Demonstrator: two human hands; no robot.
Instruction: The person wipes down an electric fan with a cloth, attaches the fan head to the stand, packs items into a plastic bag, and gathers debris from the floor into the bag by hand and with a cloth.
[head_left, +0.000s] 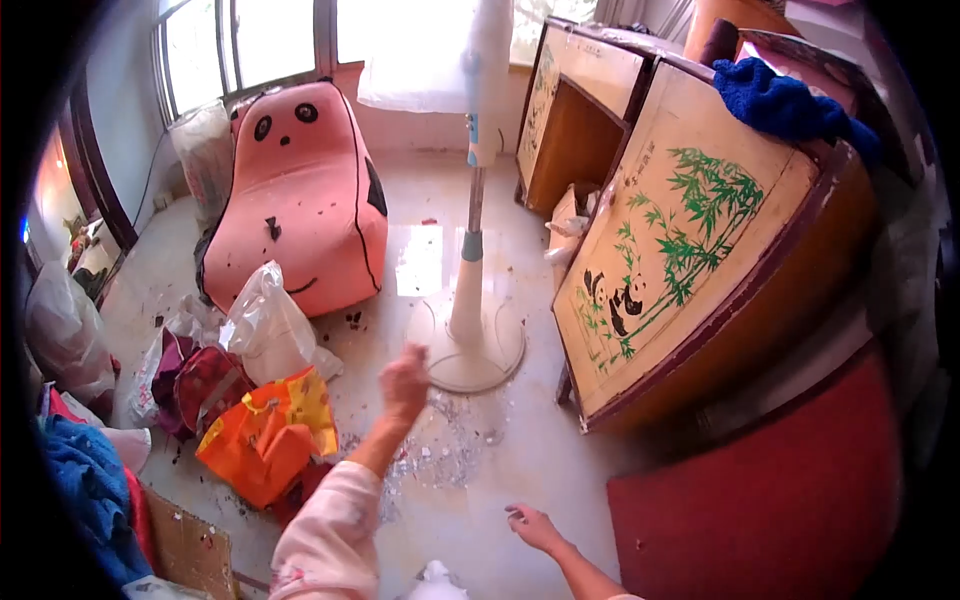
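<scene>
My left hand, at the end of a pale pink sleeve, is stretched forward. In the view it overlaps the left rim of the round base of a white standing fan; I cannot tell if they touch. Its fingers are blurred and partly turned away, and no held thing shows. Lower and to the right, my right hand hangs over the pale floor with its fingers loosely apart and nothing in them. Small scattered debris lies on the floor between my hands and the fan. Plastic covers the fan's upper part.
A pink panda-faced floor seat stands by the window. Plastic bags, an orange-yellow bag and blue cloth crowd the left. At right are a bamboo-painted cabinet, a blue towel and a red board.
</scene>
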